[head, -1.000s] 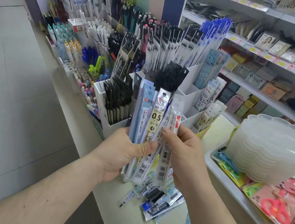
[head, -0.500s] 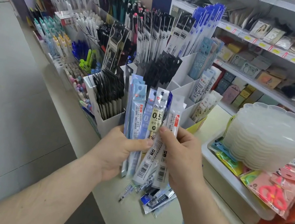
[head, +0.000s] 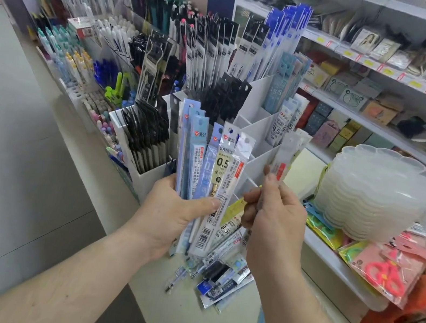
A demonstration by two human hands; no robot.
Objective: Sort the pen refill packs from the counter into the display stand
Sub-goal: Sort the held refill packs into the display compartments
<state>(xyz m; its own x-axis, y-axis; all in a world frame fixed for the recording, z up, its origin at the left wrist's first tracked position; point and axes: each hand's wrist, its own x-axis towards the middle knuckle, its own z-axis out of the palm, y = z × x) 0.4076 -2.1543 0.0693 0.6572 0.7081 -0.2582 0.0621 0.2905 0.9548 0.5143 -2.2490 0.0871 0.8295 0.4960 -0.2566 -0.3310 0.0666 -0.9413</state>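
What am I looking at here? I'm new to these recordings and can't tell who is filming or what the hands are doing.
There is no machine: a person wears a camera on the head, so the single view looks forward and down at their own two bare hands. The left hand grips a fanned bundle of pen refill packs. The right hand pinches one single pack in its fingers, apart from the bundle and near the white display stand, whose compartments already hold upright packs. More loose packs lie in a heap on the pale counter under the hands. To the right sits a stack of clear plastic trays.
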